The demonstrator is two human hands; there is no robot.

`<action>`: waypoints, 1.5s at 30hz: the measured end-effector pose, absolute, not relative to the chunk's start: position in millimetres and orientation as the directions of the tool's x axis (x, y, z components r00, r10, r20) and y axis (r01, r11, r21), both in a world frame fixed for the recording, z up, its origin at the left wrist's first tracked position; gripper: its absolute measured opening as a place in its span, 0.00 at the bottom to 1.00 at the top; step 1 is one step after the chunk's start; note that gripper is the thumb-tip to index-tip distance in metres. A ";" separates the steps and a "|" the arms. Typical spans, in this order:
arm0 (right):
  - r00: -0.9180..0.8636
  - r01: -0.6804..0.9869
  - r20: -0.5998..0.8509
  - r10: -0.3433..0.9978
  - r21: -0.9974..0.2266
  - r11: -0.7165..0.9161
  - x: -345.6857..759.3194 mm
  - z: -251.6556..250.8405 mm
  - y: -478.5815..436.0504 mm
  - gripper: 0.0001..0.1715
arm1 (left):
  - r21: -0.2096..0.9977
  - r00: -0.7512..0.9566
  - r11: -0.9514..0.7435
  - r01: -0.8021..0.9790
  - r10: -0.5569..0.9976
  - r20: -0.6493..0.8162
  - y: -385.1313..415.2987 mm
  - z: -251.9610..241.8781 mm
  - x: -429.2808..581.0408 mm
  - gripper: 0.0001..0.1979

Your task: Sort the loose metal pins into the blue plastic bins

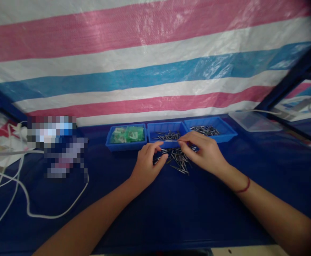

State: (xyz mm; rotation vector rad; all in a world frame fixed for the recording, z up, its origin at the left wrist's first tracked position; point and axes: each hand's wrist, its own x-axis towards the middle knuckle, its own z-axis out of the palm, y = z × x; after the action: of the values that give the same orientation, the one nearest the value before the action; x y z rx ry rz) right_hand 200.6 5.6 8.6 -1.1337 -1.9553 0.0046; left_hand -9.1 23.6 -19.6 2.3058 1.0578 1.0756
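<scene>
My right hand [202, 151] pinches one end of a thin, light-coloured rod [170, 141], held level in front of the middle blue bin [163, 126]. At the rod's other end is my left hand [147, 163], its thumb and fingers apart; whether a fingertip touches the rod is too small to tell. Between and below both hands lies a loose pile of thin metal pieces [180, 160] on the dark blue table [166, 213]. More such pieces lie in the middle bin and in the right blue bin [226, 129].
A left blue bin [113, 146] holds green packets [134, 133]. Beyond the right bin lies a clear plastic lid [255, 121]. White cables [56, 216] loop over the table's left side, near a blurred-out object [67, 156]. A striped sheet [145, 78] hangs behind.
</scene>
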 end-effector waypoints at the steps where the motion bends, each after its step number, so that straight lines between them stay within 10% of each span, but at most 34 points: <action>1: -0.173 0.764 0.680 0.712 -0.364 0.533 211.2 11.6 8.9 0.07 | 0.573 0.451 -0.646 0.505 0.763 0.463 23.0 -19.5 -9.0 0.16; 6: 0.155 0.953 0.651 0.743 -0.297 0.061 274.7 22.8 22.1 0.08 | 0.397 0.545 -0.679 0.618 0.733 0.406 18.3 -15.7 -8.6 0.10; 13: 0.251 0.958 0.546 0.799 -0.261 -0.122 311.6 11.9 28.5 0.20 | 0.276 0.590 -0.663 0.696 0.747 0.307 17.1 -17.0 -8.6 0.12; 19: 0.103 0.962 0.571 0.815 -0.265 0.064 265.5 16.1 24.2 0.20 | 0.270 0.618 -0.667 0.695 0.745 0.252 18.5 -20.2 -9.0 0.10; 25: -0.428 0.770 0.446 0.786 -0.275 0.575 209.2 16.2 5.4 0.16 | 0.278 0.623 -0.662 0.696 0.749 0.224 20.8 -18.8 -8.1 0.10; 45: -0.583 0.701 0.318 0.747 -0.267 0.661 191.1 -7.1 6.0 0.08 | 0.266 0.635 -0.702 0.660 0.712 0.302 19.5 -23.1 -9.3 0.09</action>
State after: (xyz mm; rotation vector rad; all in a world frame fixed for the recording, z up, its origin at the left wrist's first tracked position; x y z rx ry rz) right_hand 191.1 6.0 -7.1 -1.1371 -2.4760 0.1564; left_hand -9.3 19.5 -23.1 2.7203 1.1476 0.5882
